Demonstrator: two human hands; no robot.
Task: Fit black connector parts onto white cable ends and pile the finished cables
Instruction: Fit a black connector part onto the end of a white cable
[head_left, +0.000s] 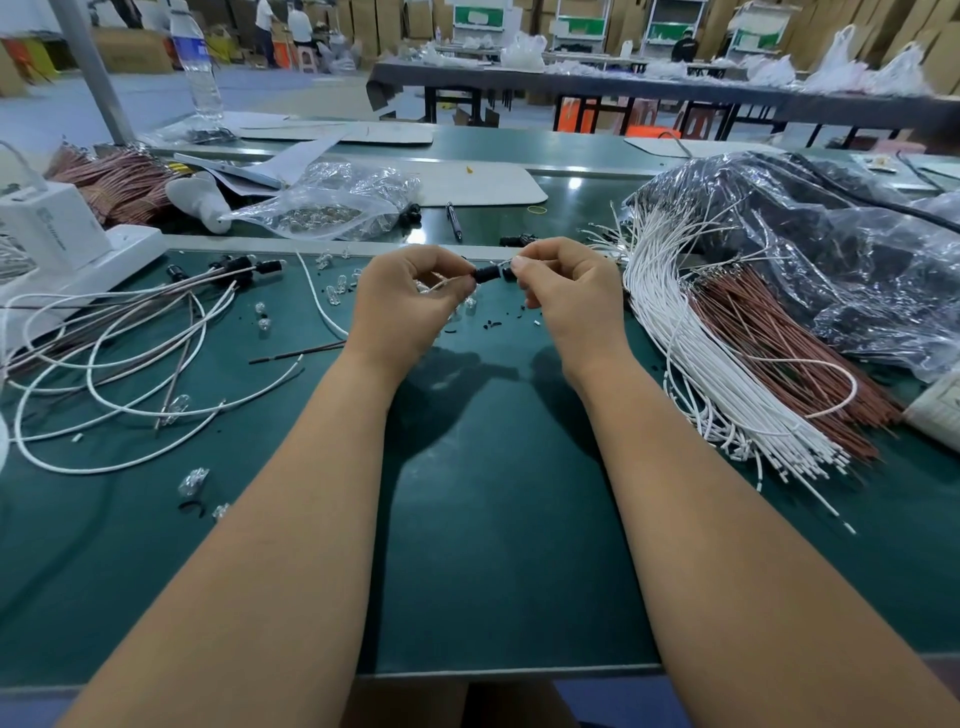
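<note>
Both hands are raised together over the middle of the green table. My left hand (405, 299) pinches the left end of a small black connector part (488, 273). My right hand (563, 291) pinches its right end, where a thin wire end pokes out by the thumb. A thick bundle of white cables (691, 358) lies to the right, with brown cables (779, 353) beside it. On the left lies a loose pile of white cables fitted with black connectors (156, 332). Small clear bulbs (337, 296) and black bits are scattered under my hands.
A clear bag of small parts (332, 205) and a pen (453, 221) lie beyond the table's raised strip. A large plastic bag of dark parts (831, 244) fills the right. A white box (52, 228) stands at the left; a water bottle (197, 67) behind.
</note>
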